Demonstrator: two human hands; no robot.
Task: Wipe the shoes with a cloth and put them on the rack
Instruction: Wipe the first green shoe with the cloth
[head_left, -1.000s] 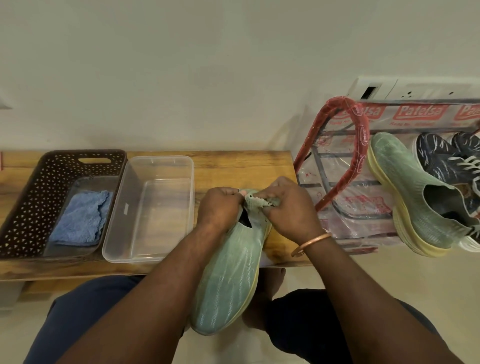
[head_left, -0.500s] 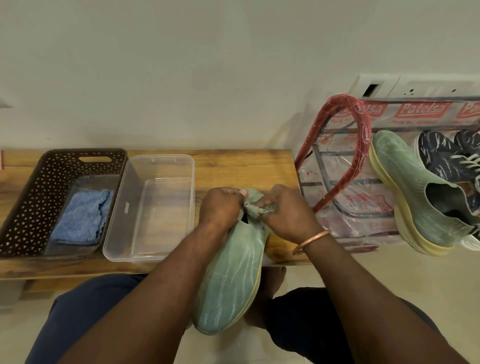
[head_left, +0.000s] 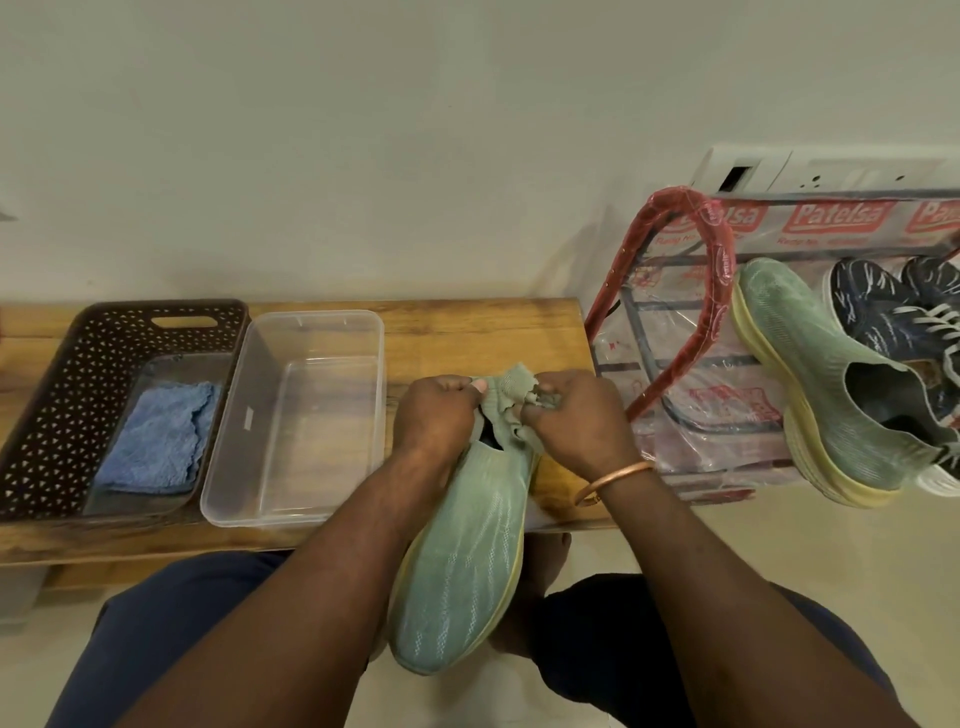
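Note:
A pale green knit shoe (head_left: 467, 561) with a yellow sole points toward me, its heel end over the wooden bench (head_left: 467, 332). My left hand (head_left: 436, 415) grips the left side of its collar. My right hand (head_left: 576, 421) pinches the crumpled collar fabric on the right. The matching green shoe (head_left: 821, 384) lies on the red, plastic-wrapped rack (head_left: 711, 291) at the right, beside dark blue laced shoes (head_left: 893, 312). A blue cloth (head_left: 156, 436) lies in the brown perforated basket (head_left: 62, 395) at the left.
A clear plastic tub (head_left: 296, 415) stands on the bench between the basket and my hands. A white wall runs behind, with a switch plate (head_left: 810, 171) above the rack. My knees and a bare foot are below the bench edge.
Both hands keep hold of the shoe's collar; the fabric between them is now bunched up higher. The shoe has barely shifted.

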